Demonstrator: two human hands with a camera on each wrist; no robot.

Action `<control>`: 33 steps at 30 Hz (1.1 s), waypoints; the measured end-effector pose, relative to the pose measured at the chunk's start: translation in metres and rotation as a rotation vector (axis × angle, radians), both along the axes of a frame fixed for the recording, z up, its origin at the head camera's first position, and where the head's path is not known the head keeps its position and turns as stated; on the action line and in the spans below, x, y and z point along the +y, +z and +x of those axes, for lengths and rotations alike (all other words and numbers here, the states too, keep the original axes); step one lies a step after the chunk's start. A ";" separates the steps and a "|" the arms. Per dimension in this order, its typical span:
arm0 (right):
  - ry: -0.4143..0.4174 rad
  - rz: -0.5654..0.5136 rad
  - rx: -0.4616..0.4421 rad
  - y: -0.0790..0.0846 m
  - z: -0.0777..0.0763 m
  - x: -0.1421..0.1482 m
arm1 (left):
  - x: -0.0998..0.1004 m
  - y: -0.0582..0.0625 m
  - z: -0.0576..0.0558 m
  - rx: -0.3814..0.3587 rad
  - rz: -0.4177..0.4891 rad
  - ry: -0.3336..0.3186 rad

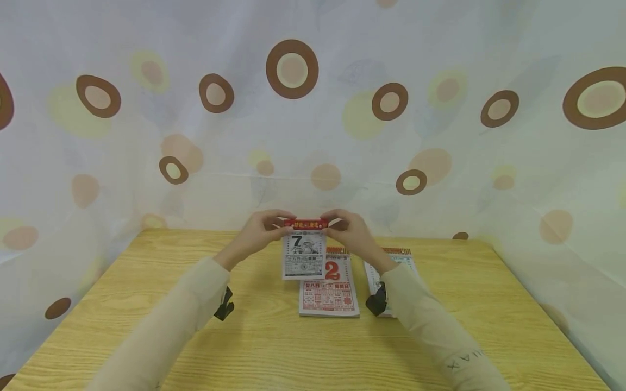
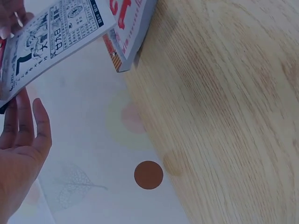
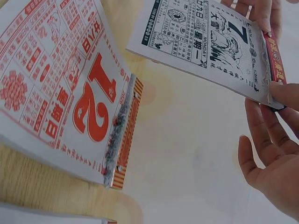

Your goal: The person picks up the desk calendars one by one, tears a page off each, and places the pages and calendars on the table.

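Between both hands a small tear-off calendar is held up, its red top strip gripped at the two ends. The page facing out carries a black 7. My left hand pinches the left end, thumb in front and fingers behind; my right hand pinches the right end likewise. Below and behind it, a larger tear-off calendar with a red 12 lies on the table, its upper left part covered in the head view. In the right wrist view the 12 calendar shows a torn paper edge under its striped strip.
Another calendar with greenish print lies to the right, partly hidden by the right wrist. Both wrists wear black devices. The wood-grain table ends at a patterned cloth backdrop.
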State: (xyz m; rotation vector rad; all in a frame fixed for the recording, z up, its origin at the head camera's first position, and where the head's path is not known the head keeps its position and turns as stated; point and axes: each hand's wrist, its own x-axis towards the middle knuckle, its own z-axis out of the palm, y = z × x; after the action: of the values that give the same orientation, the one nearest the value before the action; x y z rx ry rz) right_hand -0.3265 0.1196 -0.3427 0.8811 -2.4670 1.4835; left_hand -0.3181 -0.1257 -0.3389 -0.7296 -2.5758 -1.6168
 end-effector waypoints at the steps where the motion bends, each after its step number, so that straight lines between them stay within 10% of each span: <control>1: -0.006 0.000 -0.003 0.001 0.001 0.002 | 0.002 0.000 0.000 -0.009 0.006 0.000; 33: -0.114 0.062 0.290 0.027 0.034 0.039 | 0.027 0.013 0.001 -0.056 0.178 0.002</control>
State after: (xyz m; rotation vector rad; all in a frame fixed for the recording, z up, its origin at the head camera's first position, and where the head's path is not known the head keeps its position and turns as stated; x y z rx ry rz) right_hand -0.2930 0.1588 -0.3160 0.8801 -2.3174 1.1567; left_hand -0.3175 -0.0986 -0.3254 -0.6781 -2.4247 -1.8612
